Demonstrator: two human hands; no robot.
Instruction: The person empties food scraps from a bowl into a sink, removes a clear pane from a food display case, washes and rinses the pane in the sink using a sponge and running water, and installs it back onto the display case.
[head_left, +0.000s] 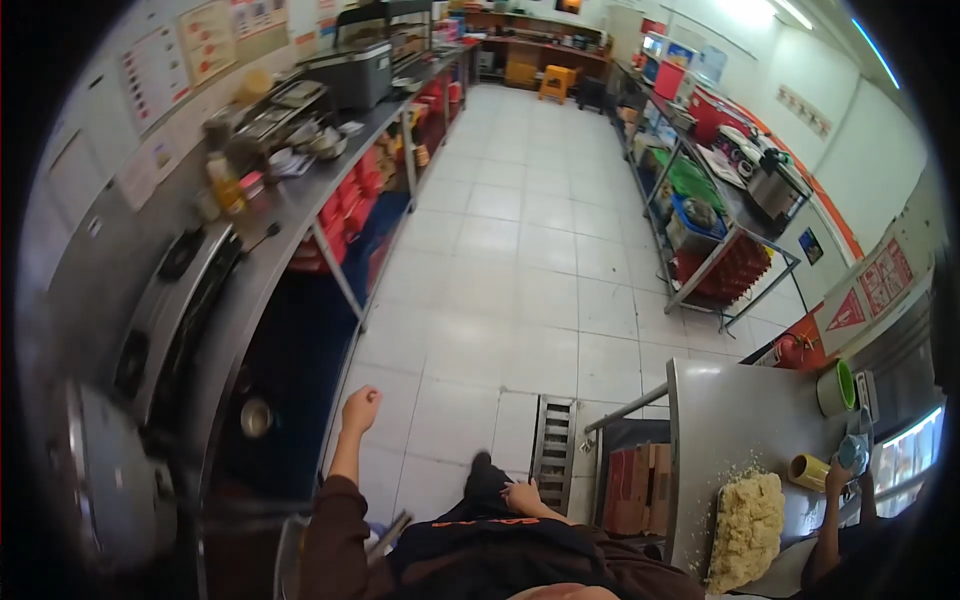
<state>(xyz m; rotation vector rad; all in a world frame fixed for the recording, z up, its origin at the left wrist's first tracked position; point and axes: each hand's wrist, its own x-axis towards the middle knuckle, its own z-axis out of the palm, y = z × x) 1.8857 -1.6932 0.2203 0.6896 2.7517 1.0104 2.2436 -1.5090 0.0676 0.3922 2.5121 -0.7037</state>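
Note:
My left hand [362, 408] is held out in front of me over the tiled floor, its fingers curled into a loose fist. Nothing shows in it. Low at my front, close to my dark trouser leg [486, 478], is my right hand [520, 496]; its fingers are partly stretched and seem to hold nothing. The left hand is nearest the long steel counter [262, 275]. On the steel table [765, 405] to my right lies a heap of pale crumbly dough [748, 530].
Another person's hand [838, 478] is beside a yellow cup [808, 470] and a pale blue cup [853, 453]. A floor grate [553, 450] lies ahead. A gas stove [175, 310] stands left; a steel shelf rack [735, 205] lines the right. A yellow stool [556, 82] is far back.

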